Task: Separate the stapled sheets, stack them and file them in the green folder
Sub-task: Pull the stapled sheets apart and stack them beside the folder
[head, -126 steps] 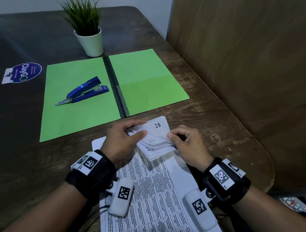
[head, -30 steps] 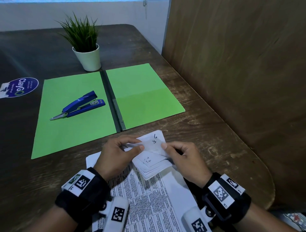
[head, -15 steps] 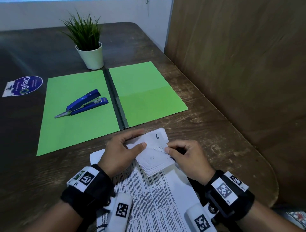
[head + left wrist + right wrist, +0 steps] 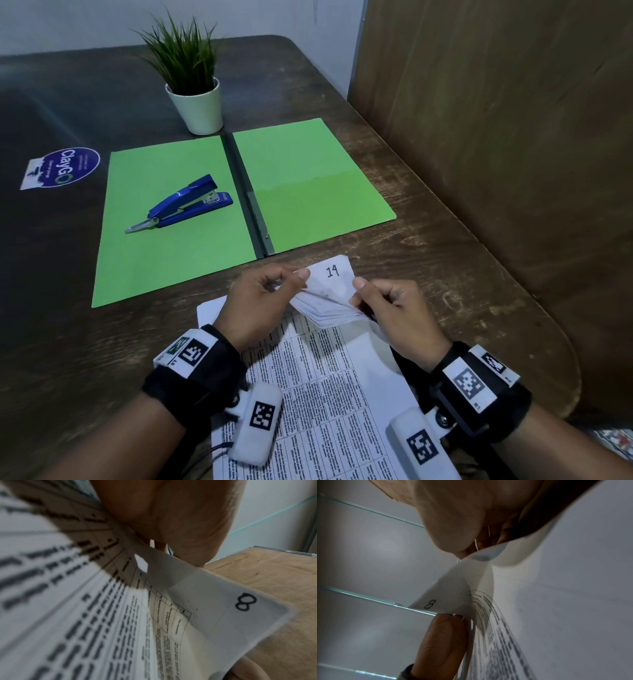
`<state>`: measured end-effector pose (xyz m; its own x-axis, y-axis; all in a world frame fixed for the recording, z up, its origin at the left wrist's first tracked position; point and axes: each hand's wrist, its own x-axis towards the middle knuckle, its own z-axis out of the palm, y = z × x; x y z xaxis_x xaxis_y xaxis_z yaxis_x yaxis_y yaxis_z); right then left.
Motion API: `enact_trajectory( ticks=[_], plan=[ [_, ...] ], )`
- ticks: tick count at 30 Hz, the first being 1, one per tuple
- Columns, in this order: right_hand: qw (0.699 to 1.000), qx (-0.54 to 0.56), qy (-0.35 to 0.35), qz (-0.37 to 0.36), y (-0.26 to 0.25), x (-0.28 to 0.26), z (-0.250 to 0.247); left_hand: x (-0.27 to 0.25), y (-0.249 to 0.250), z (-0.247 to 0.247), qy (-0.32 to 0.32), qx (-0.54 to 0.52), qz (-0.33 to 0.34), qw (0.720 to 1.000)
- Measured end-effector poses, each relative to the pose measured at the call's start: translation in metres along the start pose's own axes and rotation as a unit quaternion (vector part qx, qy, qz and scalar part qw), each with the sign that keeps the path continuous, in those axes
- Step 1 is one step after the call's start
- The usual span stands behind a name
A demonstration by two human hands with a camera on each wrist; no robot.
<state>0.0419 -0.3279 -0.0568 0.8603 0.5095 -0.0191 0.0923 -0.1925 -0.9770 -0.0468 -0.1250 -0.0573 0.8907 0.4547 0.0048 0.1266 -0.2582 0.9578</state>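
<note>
Pinching stapled sheets (image 4: 330,294), corner "19", both left hand (image 4: 260,301) and right hand (image 4: 397,311); "ClayGo" sticker (image 4: 61,168) beyond.

Dim, even indoor light w/ soft shadows; head view bends at edges, blurs toward 7 o'clock; both wrist views close-up, out of focus.

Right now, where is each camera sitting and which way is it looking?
Head: on the head, looking down at both hands, left hand and right hand, pinching the sheets near the green folder.
Left wrist: under the left palm, facing the sheets' corner.
Right wrist: under the right hand, looking up.
Both wrist views share the corner marked 8.
</note>
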Motion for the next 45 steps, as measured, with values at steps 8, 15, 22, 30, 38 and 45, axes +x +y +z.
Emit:
enact_trajectory(
  ticks=[8,15,22,30,38,45],
  plan=[
    [0.999,0.03,0.034,0.03,0.0,0.001,0.001,0.0,-0.003,-0.001,-0.008,0.016,-0.009,1.0],
    [0.998,-0.004,0.045,0.032,0.01,0.005,0.001,0.0,0.0,-0.002,-0.005,0.029,-0.017,0.999],
    [0.998,-0.034,0.042,0.024,0.008,0.004,0.001,0.0,0.0,-0.003,-0.015,0.032,-0.033,0.999],
    [0.998,-0.047,0.025,0.015,0.008,0.004,0.0,0.0,-0.002,-0.004,-0.015,0.013,-0.039,0.999],
    [0.998,-0.065,-0.02,-0.019,0.008,0.002,0.001,0.002,-0.007,-0.002,-0.009,0.011,0.0,1.0],
    [0.999,0.011,0.03,-0.014,0.003,0.001,0.0,0.001,-0.003,-0.001,-0.009,-0.004,-0.004,1.0]
  ],
)
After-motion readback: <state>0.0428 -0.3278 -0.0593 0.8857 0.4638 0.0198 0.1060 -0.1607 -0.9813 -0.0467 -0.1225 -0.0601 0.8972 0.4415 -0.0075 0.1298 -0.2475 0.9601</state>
